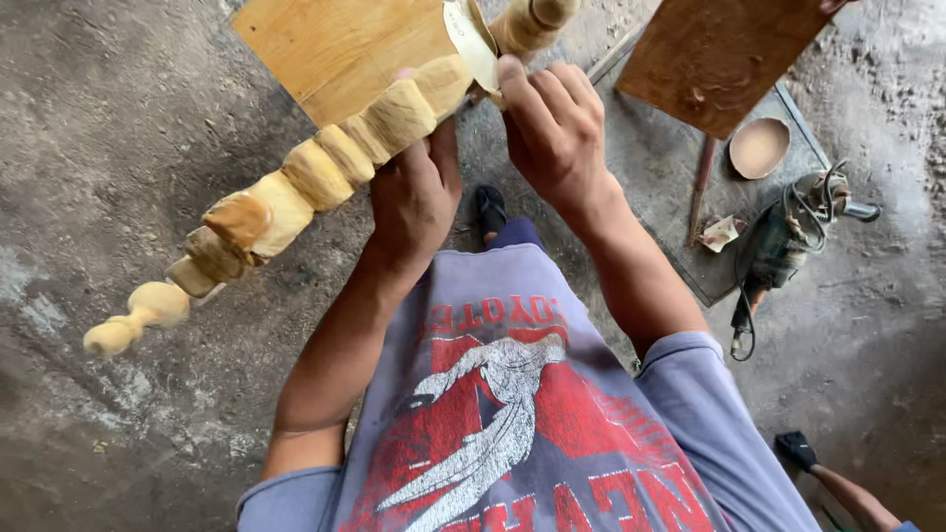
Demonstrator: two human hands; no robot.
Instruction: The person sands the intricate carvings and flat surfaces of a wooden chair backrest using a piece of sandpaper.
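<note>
— Head camera looks straight down: nearest is the person's grey-blue printed T-shirt [512,433], then both forearms reaching out over a rough concrete floor [118,148].

— What are the hands doing?

— The left hand [414,197] is closed around a pale turned wooden spindle [315,172], a leg-like piece with bulbs and rings, its grip wrapped on the underside near the thick middle. The right hand [554,128] has its grip closed on a sheet of sandpaper [473,44], fingers and thumb pressing the sheet against the spindle just beyond the left hand.

— Where does the spindle lie?

— Held in the air, tilted, its thin knobbed end low at the left and its far end running up past the top edge. It passes above a light plywood board [335,49] that sits under it at the top of the view.

— Anything further out?

— To the right, a darker brown board [719,59], a small round wooden dish [759,148] and, near it, a power tool with a coiled cord [788,246], probably a grinder, though it is too small to be sure. A sandalled foot [490,209] shows between the forearms, and at the bottom right corner another foot and leg [828,473].
</note>
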